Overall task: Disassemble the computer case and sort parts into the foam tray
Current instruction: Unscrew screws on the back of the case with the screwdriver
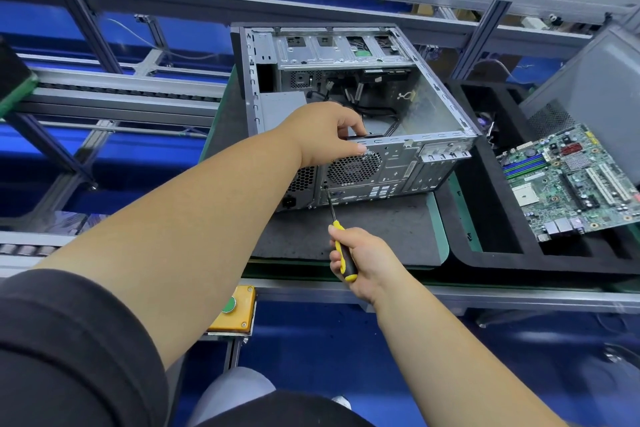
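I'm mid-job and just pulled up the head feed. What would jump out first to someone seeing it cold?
First, the open grey metal computer case lying on its side on the dark foam mat at centre, with the left hand gripping its rear top edge by the fan grille. Next, the right hand holding a yellow-and-black-handled screwdriver, tip at a rear-panel screw. At right, a green motherboard lies tilted in the black foam tray.

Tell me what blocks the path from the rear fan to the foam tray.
The fan sits inside the computer case, behind its rear panel. The screwdriver in the right hand is at a screw there. The left hand grips the fan from above. The foam tray lies right, with nothing visible between.
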Available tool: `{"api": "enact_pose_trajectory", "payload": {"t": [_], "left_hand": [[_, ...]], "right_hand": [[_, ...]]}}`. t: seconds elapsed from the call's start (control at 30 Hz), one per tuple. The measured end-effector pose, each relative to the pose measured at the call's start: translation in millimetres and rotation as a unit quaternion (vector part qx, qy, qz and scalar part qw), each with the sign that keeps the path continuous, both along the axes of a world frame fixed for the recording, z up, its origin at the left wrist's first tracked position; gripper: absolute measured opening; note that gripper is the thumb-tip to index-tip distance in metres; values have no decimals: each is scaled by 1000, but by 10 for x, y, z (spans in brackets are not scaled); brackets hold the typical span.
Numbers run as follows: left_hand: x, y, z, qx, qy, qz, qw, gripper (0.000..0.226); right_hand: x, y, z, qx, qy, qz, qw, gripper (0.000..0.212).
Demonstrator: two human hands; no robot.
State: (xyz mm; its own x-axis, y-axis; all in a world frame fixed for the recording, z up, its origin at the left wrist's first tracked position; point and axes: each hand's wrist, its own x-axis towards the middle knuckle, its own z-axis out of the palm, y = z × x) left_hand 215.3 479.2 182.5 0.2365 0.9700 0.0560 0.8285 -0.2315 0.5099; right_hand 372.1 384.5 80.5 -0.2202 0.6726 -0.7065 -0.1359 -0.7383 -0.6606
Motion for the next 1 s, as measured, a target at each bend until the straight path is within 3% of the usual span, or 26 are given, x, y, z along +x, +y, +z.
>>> {"api": "enact_pose_trajectory", "payload": {"t": [0.07,0.23,0.43,0.8,0.9,1.0], "left_hand": [[0,-1,1,-1,0,-1,1000,26],[-2,0,5,-1,7,-4,1000,26],[-3,-3,3,-1,7,-4,1000,28],[-5,-1,4,5,12,-6,1000,28],[-2,-1,5,5,12,-4,1000,27],[-1,-2,5,2,11,-5,1000,27]], "right_hand": [[-13,-10,12,-8,13,-1,1000,15],[24,-24,60,-42,75,4,996,40],[18,-41,88,-15,-1,5,1000,29],[-8,-41,37,43,-46,16,998,21],[4,-52,23,116,-136,38,983,25],[-5,-58,41,204,-290,62,933,27]]}}
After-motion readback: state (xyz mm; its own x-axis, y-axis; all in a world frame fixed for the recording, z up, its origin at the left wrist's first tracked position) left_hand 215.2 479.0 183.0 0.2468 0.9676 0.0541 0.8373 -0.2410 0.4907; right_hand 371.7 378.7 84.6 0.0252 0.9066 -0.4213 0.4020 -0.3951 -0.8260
